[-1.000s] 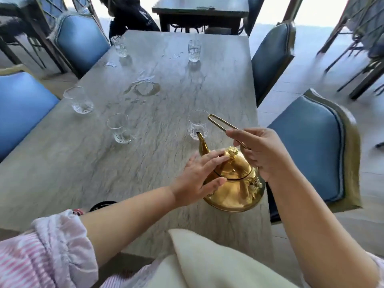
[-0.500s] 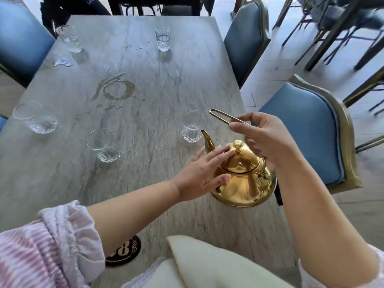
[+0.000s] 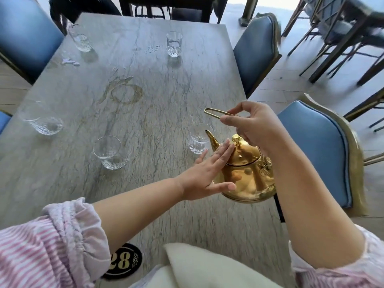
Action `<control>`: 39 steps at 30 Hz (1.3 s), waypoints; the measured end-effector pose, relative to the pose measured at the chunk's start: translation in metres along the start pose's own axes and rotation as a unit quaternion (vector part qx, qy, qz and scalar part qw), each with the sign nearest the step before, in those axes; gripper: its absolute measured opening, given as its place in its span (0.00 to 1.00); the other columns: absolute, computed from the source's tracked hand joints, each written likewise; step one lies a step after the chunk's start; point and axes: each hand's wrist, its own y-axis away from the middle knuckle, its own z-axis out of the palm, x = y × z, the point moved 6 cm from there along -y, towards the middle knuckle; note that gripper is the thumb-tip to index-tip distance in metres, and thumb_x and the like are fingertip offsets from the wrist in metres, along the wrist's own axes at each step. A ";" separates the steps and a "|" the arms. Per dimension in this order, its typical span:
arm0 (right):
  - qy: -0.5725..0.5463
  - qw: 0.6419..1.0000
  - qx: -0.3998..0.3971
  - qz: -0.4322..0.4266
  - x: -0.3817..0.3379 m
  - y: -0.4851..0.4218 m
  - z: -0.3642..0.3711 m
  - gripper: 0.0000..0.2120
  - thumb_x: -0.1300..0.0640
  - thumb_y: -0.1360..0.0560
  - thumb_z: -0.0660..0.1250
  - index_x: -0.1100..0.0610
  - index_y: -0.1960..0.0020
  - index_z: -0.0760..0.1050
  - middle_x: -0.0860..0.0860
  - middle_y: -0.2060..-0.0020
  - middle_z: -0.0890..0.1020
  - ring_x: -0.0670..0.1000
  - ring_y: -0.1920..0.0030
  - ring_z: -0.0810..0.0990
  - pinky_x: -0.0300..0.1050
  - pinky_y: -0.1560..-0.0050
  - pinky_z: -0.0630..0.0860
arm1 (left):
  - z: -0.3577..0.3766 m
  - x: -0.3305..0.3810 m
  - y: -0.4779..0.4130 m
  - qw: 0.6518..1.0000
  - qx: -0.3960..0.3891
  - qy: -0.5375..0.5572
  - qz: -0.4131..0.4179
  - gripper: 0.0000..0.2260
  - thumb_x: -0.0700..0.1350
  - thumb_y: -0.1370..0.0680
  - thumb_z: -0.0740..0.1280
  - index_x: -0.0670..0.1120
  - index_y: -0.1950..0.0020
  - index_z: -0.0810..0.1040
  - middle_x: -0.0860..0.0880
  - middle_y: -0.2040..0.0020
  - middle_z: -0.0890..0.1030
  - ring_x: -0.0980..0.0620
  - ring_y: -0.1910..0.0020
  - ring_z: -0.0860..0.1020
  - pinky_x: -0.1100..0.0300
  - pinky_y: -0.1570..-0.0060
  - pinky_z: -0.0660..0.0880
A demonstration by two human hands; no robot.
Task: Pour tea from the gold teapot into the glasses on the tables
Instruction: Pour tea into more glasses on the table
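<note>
The gold teapot [image 3: 248, 173] hangs tilted above the marble table [image 3: 145, 104] near its right edge. My right hand [image 3: 252, 125] is shut on its thin wire handle. My left hand [image 3: 207, 173] lies flat against the pot's side, fingers spread toward the lid. The spout points at the rim of a clear glass [image 3: 199, 138] just in front of it. Other glasses stand at the near middle [image 3: 109, 152], the left edge [image 3: 42, 120], the far left [image 3: 80, 39] and the far middle [image 3: 174, 43].
A wet ring [image 3: 125, 94] and drops mark the table's middle. Blue padded chairs stand on the right [image 3: 318, 150], at the far right [image 3: 254, 50] and at the far left [image 3: 25, 36]. A black number disc [image 3: 124, 260] and a cream cloth [image 3: 207, 269] lie near me.
The teapot has lifted and tipped forward, bringing the spout up to the nearest glass. My left hand has flattened along the pot's side. My view has shifted forward over the table.
</note>
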 end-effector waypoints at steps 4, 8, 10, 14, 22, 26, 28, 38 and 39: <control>0.040 0.999 -0.002 -0.005 -0.007 -0.009 0.002 0.12 0.55 0.27 0.72 0.61 0.48 0.78 0.51 0.72 0.72 0.40 0.85 0.66 0.29 0.84 0.62 | 0.000 0.001 -0.005 1.000 -0.002 0.006 -0.002 0.41 0.68 0.28 0.50 0.52 0.26 0.31 0.53 0.25 0.32 0.58 0.25 0.36 0.52 0.27 0.33; 0.083 0.996 -0.011 -0.005 -0.012 -0.015 0.003 0.12 0.54 0.28 0.73 0.60 0.50 0.79 0.52 0.72 0.74 0.40 0.86 0.67 0.29 0.84 0.63 | 0.001 0.006 -0.008 1.000 0.000 0.014 -0.002 0.41 0.66 0.27 0.52 0.51 0.26 0.30 0.52 0.25 0.31 0.59 0.26 0.35 0.50 0.27 0.33; 0.097 0.995 -0.011 -0.011 -0.013 -0.017 0.003 0.12 0.53 0.29 0.73 0.60 0.50 0.80 0.51 0.72 0.74 0.40 0.84 0.68 0.29 0.84 0.63 | 0.001 0.006 -0.010 1.000 -0.001 0.014 -0.001 0.41 0.67 0.28 0.51 0.51 0.27 0.29 0.52 0.25 0.31 0.59 0.26 0.35 0.50 0.27 0.33; 0.116 0.993 -0.015 -0.007 -0.014 -0.020 0.003 0.12 0.53 0.29 0.73 0.60 0.50 0.80 0.50 0.72 0.75 0.41 0.83 0.68 0.29 0.83 0.63 | 0.001 0.009 -0.012 1.000 0.004 0.013 0.000 0.42 0.70 0.29 0.48 0.51 0.27 0.29 0.52 0.25 0.30 0.59 0.26 0.35 0.50 0.27 0.34; 0.142 0.990 -0.024 -0.013 -0.016 -0.018 0.003 0.12 0.52 0.29 0.73 0.58 0.51 0.80 0.48 0.72 0.75 0.42 0.78 0.67 0.30 0.82 0.64 | 0.000 0.012 -0.012 1.000 0.002 0.017 -0.005 0.42 0.69 0.29 0.49 0.51 0.27 0.29 0.52 0.25 0.30 0.60 0.26 0.34 0.50 0.26 0.35; 0.149 0.988 -0.028 -0.016 -0.016 -0.016 0.004 0.12 0.52 0.29 0.73 0.59 0.50 0.80 0.49 0.71 0.75 0.43 0.77 0.68 0.32 0.80 0.65 | 0.002 0.013 -0.011 1.000 -0.003 0.011 -0.004 0.42 0.70 0.30 0.47 0.51 0.27 0.29 0.52 0.25 0.30 0.61 0.26 0.34 0.52 0.27 0.34; 0.153 0.988 -0.027 -0.016 -0.016 -0.015 0.004 0.12 0.52 0.29 0.73 0.59 0.50 0.81 0.49 0.72 0.75 0.42 0.78 0.69 0.31 0.82 0.64 | 0.002 0.014 -0.010 1.000 -0.006 0.010 -0.004 0.42 0.70 0.30 0.47 0.51 0.27 0.29 0.52 0.25 0.30 0.61 0.27 0.33 0.54 0.27 0.33; 0.161 0.986 -0.031 -0.012 -0.018 -0.011 0.002 0.13 0.53 0.28 0.73 0.60 0.49 0.80 0.49 0.72 0.75 0.43 0.77 0.69 0.28 0.84 0.63 | 0.004 0.017 -0.010 1.000 -0.008 0.008 0.000 0.42 0.70 0.29 0.47 0.51 0.27 0.28 0.52 0.25 0.30 0.60 0.26 0.33 0.54 0.27 0.33; 0.163 0.986 -0.033 -0.012 -0.019 -0.011 0.002 0.13 0.54 0.28 0.73 0.60 0.48 0.80 0.49 0.72 0.75 0.43 0.77 0.69 0.28 0.84 0.64 | 0.004 0.017 -0.010 1.000 -0.009 0.006 -0.001 0.42 0.69 0.29 0.47 0.51 0.27 0.28 0.52 0.25 0.30 0.60 0.26 0.34 0.54 0.27 0.33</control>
